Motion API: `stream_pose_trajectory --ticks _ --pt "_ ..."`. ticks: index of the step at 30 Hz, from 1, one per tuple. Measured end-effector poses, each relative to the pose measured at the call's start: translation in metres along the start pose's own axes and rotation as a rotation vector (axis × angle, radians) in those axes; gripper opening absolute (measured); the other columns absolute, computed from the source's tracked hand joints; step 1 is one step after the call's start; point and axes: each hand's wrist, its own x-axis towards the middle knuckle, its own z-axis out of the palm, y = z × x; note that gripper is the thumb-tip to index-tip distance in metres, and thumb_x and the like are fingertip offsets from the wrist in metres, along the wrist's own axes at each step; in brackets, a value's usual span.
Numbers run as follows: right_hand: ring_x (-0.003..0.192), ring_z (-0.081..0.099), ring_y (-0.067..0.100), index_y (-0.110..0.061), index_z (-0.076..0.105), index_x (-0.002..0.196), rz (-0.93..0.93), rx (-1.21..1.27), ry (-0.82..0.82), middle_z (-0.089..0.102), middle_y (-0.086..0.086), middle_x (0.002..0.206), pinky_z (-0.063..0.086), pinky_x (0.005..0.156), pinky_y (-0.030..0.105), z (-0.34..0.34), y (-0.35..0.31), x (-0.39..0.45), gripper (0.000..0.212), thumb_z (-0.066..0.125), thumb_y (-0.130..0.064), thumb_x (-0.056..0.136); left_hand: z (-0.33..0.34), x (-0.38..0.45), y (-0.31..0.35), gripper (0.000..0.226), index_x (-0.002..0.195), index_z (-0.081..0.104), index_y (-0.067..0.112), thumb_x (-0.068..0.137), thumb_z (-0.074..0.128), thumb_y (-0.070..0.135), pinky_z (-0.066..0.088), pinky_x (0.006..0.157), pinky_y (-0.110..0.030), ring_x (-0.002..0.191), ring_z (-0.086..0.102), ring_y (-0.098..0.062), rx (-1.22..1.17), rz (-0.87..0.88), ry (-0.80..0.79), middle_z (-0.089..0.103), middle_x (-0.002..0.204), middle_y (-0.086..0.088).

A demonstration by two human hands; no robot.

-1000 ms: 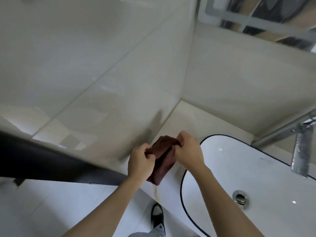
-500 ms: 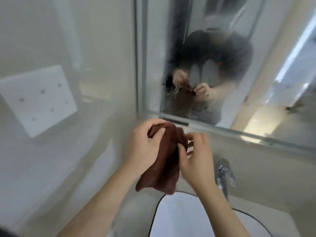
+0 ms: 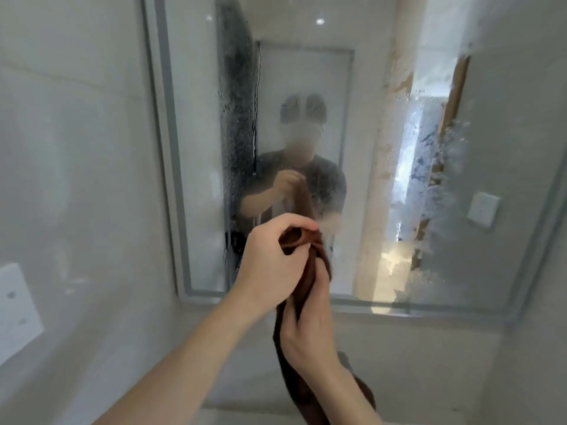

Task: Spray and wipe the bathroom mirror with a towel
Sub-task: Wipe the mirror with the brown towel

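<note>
The bathroom mirror (image 3: 352, 142) fills the wall ahead, wet with droplets, streaks and patches of white spray foam, thickest at its right side. It reflects a person holding the towel. A dark brown towel (image 3: 303, 271) hangs lengthwise in front of the mirror's lower edge. My left hand (image 3: 273, 265) pinches its bunched top end. My right hand (image 3: 310, 326) grips the towel lower down, its fingers wrapped around the cloth. The towel's tail drops behind my right forearm. No spray bottle is in view.
Pale tiled wall (image 3: 76, 148) runs along the left, with a white socket plate (image 3: 15, 311) low on it. A metal frame (image 3: 399, 311) borders the mirror. Another white switch plate (image 3: 483, 210) shows in the reflection.
The view has swung up from the basin to the mirror. Both hands rose with the towel, and it now hangs stretched out long instead of bunched between them.
</note>
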Motion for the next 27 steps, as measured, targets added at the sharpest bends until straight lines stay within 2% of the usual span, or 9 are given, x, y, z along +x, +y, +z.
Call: stream_pose_trajectory --ticks 5,7,10,12,14,16,18,24,27 --pt "0.153 0.027 0.019 -0.027 0.016 0.160 -0.206 -0.085 0.023 0.029 0.000 0.164 0.026 0.124 0.046 -0.028 -0.014 0.101 0.089 0.051 0.013 0.088 -0.019 0.048 0.038 0.070 0.135 0.054 0.020 0.073 0.044 -0.011 0.052 0.102 -0.031 0.126 0.060 -0.019 -0.298 0.140 -0.113 0.066 0.127 -0.004" --pt "0.150 0.031 0.025 -0.021 0.023 0.158 -0.259 -0.196 0.066 0.035 0.008 0.161 0.025 0.124 0.047 -0.035 -0.024 0.144 0.083 0.050 0.007 0.085 -0.026 0.068 0.045 0.078 0.140 0.046 0.025 0.072 0.038 -0.013 0.049 0.105 -0.028 0.131 0.056 -0.014 -0.270 0.185 -0.106 0.061 0.134 0.005" --pt "0.135 0.037 0.037 -0.016 0.030 0.149 -0.359 -0.423 0.140 0.049 0.020 0.146 0.028 0.118 0.049 -0.038 -0.044 0.202 0.077 0.056 -0.009 0.077 -0.042 0.103 0.043 0.079 0.143 0.040 0.030 0.076 0.038 -0.012 0.046 0.103 -0.018 0.125 0.056 0.002 0.051 0.246 0.059 0.056 0.129 0.025" --pt "0.131 0.036 0.037 -0.012 0.034 0.147 -0.480 -0.543 0.152 0.055 0.024 0.139 0.030 0.116 0.055 -0.032 -0.059 0.238 0.077 0.060 -0.013 0.074 -0.058 0.130 0.032 0.072 0.149 0.032 0.028 0.085 0.048 -0.002 0.037 0.109 -0.019 0.135 0.048 -0.007 0.340 0.193 0.131 0.052 0.143 0.010" --pt "0.132 0.037 0.038 -0.008 0.037 0.147 -0.594 -0.647 0.141 0.058 0.026 0.136 0.027 0.118 0.063 -0.024 -0.072 0.273 0.078 0.061 -0.014 0.073 -0.074 0.158 0.020 0.080 0.158 0.014 0.025 0.092 0.058 0.017 0.019 0.122 -0.028 0.154 0.017 -0.023 0.630 0.100 0.073 0.020 0.166 -0.004" --pt "0.133 0.043 0.039 -0.006 0.039 0.149 -0.678 -0.728 0.125 0.060 0.024 0.136 0.019 0.122 0.063 -0.011 -0.084 0.306 0.078 0.059 -0.014 0.074 -0.095 0.184 0.012 0.096 0.159 -0.004 0.027 0.091 0.064 0.035 0.006 0.127 -0.042 0.156 -0.010 -0.028 0.851 0.044 0.005 -0.011 0.169 -0.003" --pt "0.137 0.046 0.040 -0.007 0.040 0.151 -0.730 -0.800 0.095 0.058 0.021 0.140 0.015 0.123 0.062 -0.001 -0.093 0.331 0.077 0.057 -0.015 0.077 -0.109 0.206 0.011 0.108 0.158 -0.012 0.028 0.087 0.067 0.050 0.005 0.127 -0.050 0.154 -0.019 -0.031 1.023 0.052 -0.032 -0.021 0.167 -0.004" --pt "0.150 0.029 0.039 -0.016 0.028 0.158 -0.713 -0.863 0.035 0.044 0.013 0.157 0.010 0.124 0.061 0.043 -0.110 0.390 0.079 0.051 -0.024 0.083 -0.145 0.257 -0.002 0.123 0.156 -0.019 0.034 0.076 0.070 0.065 0.000 0.125 -0.055 0.151 -0.025 -0.036 1.101 -0.007 -0.017 -0.029 0.165 -0.007" --pt "0.149 0.031 0.040 -0.020 0.031 0.158 -0.663 -0.906 0.043 0.051 0.014 0.153 0.003 0.125 0.060 0.060 -0.112 0.401 0.075 0.042 -0.033 0.085 -0.153 0.269 -0.019 0.125 0.155 -0.021 0.036 0.076 0.073 0.060 0.005 0.125 -0.057 0.150 -0.025 -0.040 1.071 -0.004 -0.019 -0.033 0.163 -0.007"
